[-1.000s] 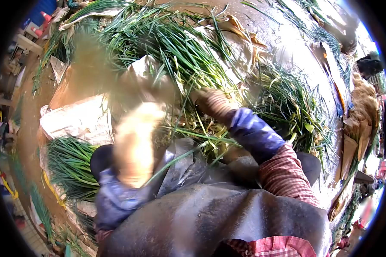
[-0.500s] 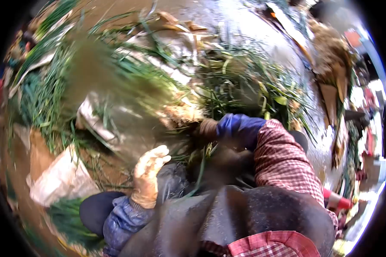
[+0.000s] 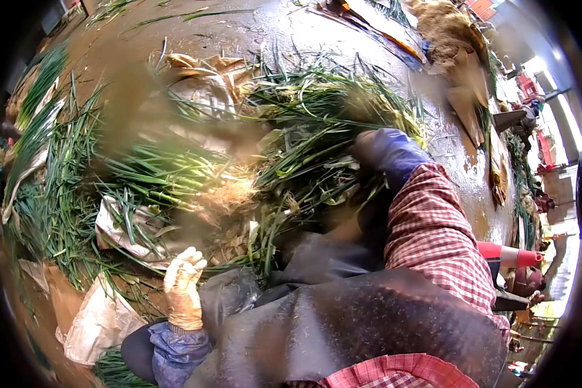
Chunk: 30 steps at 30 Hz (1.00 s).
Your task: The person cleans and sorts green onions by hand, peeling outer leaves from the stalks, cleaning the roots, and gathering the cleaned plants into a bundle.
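My left hand (image 3: 184,288), in a pale yellowish glove, is raised beside the dark apron (image 3: 343,317), fingers loosely bent and nothing in them. On the right, my right hand (image 3: 366,147) reaches into a heap of long green stalks (image 3: 310,139); its fingers are blurred and hidden, so any hold cannot be made out. Between the hands lies a bundle of green onions (image 3: 168,173), with its pale roots (image 3: 229,194) towards the heap.
More long greens (image 3: 58,187) lie on the wet brown floor (image 3: 207,29) at the left. A crumpled pale sack (image 3: 100,323) sits at lower left. Brown paper (image 3: 469,110) stands upper right, and a red and white cone (image 3: 511,254) at the right edge.
My view has turned to the right. My right hand has moved from beside the pale roots to the far right side of the heap. My left hand stays raised and empty.
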{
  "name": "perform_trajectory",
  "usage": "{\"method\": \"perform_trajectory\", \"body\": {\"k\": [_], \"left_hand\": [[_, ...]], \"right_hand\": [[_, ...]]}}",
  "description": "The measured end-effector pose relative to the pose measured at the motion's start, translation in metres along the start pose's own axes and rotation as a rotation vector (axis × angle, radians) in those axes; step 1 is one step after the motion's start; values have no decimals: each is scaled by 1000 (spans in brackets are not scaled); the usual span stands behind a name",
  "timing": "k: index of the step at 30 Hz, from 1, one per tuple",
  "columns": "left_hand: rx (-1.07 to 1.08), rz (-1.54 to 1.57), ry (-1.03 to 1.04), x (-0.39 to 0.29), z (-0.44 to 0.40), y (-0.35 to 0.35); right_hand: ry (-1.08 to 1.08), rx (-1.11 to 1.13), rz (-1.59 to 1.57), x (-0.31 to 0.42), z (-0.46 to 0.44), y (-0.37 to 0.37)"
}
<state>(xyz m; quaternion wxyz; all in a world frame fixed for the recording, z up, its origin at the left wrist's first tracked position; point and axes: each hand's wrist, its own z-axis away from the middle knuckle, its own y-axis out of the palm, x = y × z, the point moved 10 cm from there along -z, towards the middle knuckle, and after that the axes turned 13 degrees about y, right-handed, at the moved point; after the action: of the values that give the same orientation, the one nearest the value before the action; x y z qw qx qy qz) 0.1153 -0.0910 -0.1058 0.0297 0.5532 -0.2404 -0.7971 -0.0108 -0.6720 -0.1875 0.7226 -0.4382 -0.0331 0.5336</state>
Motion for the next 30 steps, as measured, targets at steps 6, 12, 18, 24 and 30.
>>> {"method": "perform_trajectory", "body": {"k": [6, 12, 18, 24, 30], "left_hand": [[-2, -9, -46, 8, -2, -4], [-117, 247, -68, 8, 22, 41], [-296, 324, -93, 41, 13, 12], [-361, 134, -14, 40, 4, -20], [-279, 113, 108, 37, 0, -31]], "right_hand": [[51, -49, -33, -60, 4, 6], [-84, -219, 263, 54, -29, -18], [-675, -578, -225, 310, 151, -217], [-795, -639, -84, 468, 157, -168], [-596, -660, -223, 457, 92, -215]]}}
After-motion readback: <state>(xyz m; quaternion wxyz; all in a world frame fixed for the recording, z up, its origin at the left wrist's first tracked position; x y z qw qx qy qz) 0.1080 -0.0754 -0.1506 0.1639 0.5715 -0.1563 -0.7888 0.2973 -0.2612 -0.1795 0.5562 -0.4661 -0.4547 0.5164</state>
